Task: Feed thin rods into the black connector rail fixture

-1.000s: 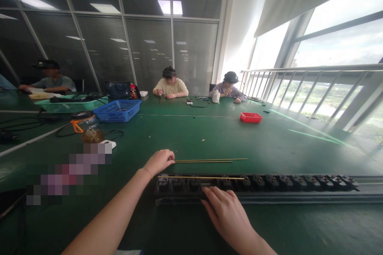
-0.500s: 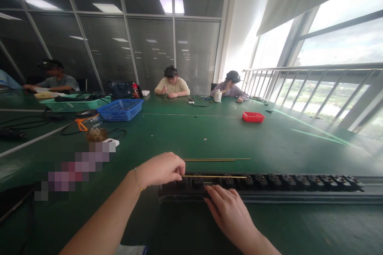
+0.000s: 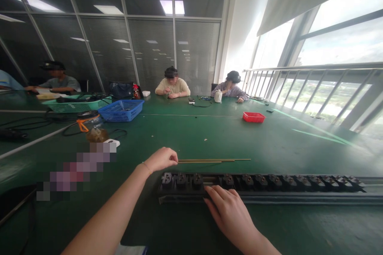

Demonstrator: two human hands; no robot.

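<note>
A long black strip (image 3: 299, 196) with a row of several socket-like modules lies across the green table (image 3: 209, 135) in front of me. My right hand (image 3: 230, 217) rests flat on its near edge, fingertips by a gap between the modules. Just beyond the strip lie thin brass rods (image 3: 209, 161), side by side on the table. My left hand (image 3: 161, 159) is closed in a pinch at their left ends.
A red tray (image 3: 253, 117) sits mid-table. At the left are a blue basket (image 3: 121, 110), a green basket (image 3: 74, 105), a jar (image 3: 91, 125) and cables. Three people sit at the far side. A railing and windows run along the right.
My left hand went from the rods on the table to the rod lying on the strip, then back. No rod lies on top of the strip now.
</note>
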